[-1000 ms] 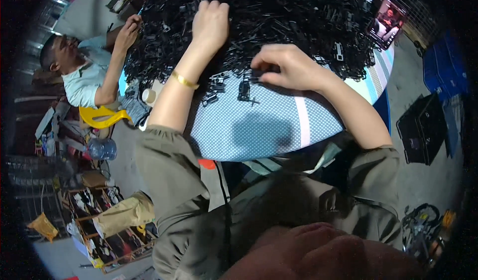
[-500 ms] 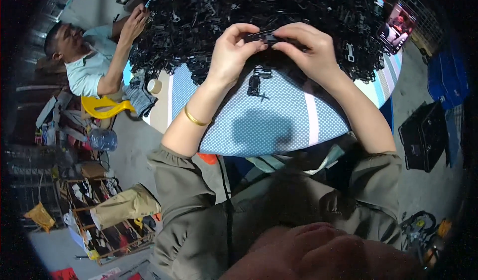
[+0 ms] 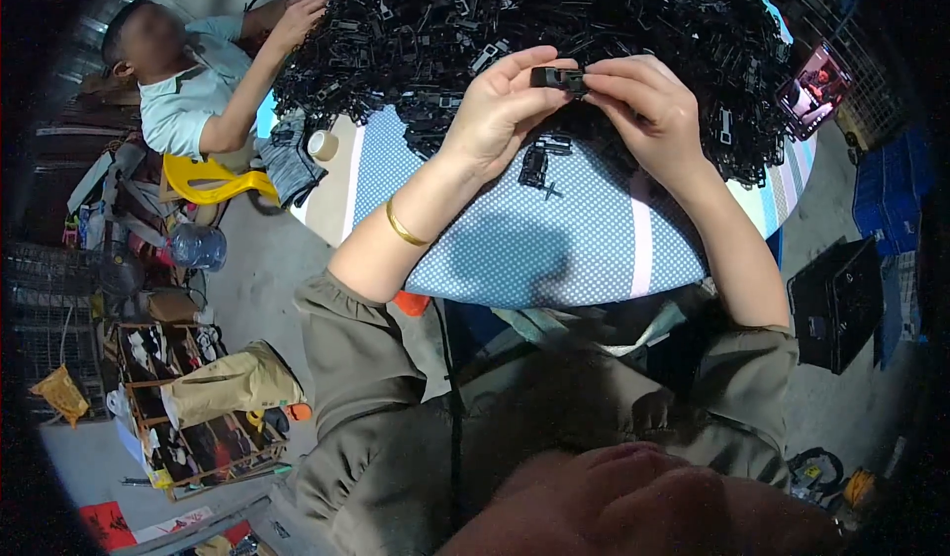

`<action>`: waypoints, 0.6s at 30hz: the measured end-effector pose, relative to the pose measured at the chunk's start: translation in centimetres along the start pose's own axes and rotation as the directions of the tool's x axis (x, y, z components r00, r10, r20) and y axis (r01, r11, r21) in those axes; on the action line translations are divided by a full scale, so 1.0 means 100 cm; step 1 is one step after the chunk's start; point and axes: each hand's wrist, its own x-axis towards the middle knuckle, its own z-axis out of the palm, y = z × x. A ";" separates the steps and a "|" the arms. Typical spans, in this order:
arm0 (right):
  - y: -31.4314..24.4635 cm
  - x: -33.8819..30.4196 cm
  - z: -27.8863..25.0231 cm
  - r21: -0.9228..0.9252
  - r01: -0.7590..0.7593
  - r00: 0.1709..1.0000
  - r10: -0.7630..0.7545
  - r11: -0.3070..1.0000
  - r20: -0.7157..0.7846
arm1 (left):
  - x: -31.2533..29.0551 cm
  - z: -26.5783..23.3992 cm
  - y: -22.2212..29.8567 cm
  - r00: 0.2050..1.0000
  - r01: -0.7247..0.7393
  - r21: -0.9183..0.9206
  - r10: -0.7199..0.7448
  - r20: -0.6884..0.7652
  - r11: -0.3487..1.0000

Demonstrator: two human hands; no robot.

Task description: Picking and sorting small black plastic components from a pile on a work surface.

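Between my hands is a small black plastic part (image 3: 562, 79), held over the near edge of a big heap of black plastic parts (image 3: 426, 42). My left hand (image 3: 510, 106), with a gold bangle on its wrist, pinches the part's left end. The fingers of my right hand (image 3: 648, 101) close on its right end. Below them, a few loose black pieces (image 3: 534, 165) lie on the blue patterned tablecloth (image 3: 505, 249). The part's finer details are too small to make out.
Across the table's left side a person (image 3: 168, 81) has both hands at the heap. A phone (image 3: 816, 91) stands at the right edge. A tape roll (image 3: 322, 144) and grey cloth (image 3: 289, 165) lie at the left edge. A black case (image 3: 841, 304) is on the right floor.
The black part is now turned and shows more plainly between my fingers. The whole view has shifted slightly. The other person's hands have come together at the heap.
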 end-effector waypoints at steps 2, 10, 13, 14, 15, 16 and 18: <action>-0.001 0.000 -0.001 -0.026 0.024 1.000 -0.024 0.999 -0.006 | -0.001 0.001 -0.002 0.997 0.065 -0.082 -0.067 -0.027 0.994; 0.000 -0.003 0.001 -0.045 -0.054 0.998 0.055 0.998 0.021 | 0.000 -0.005 -0.005 0.999 0.049 0.180 -0.052 0.009 0.982; 0.000 -0.003 0.001 -0.075 -0.065 0.997 0.067 0.995 0.026 | 0.000 -0.005 -0.005 0.998 0.050 0.197 -0.057 0.030 0.979; 0.000 -0.003 0.001 -0.076 -0.065 0.997 0.067 0.995 0.028 | 0.000 -0.005 -0.006 0.998 0.037 0.223 -0.048 0.042 0.974; -0.001 -0.003 0.001 -0.082 -0.068 0.997 0.069 0.994 0.020 | 0.001 -0.004 -0.006 0.998 0.037 0.222 -0.048 0.043 0.974; -0.002 -0.003 0.002 -0.086 -0.069 0.998 0.070 0.994 0.011 | 0.000 -0.004 -0.005 0.998 0.024 0.243 -0.036 0.044 0.970; -0.002 -0.001 0.002 -0.092 -0.060 0.998 0.059 0.994 -0.014 | -0.001 -0.003 -0.003 0.999 0.010 0.264 -0.022 0.044 0.964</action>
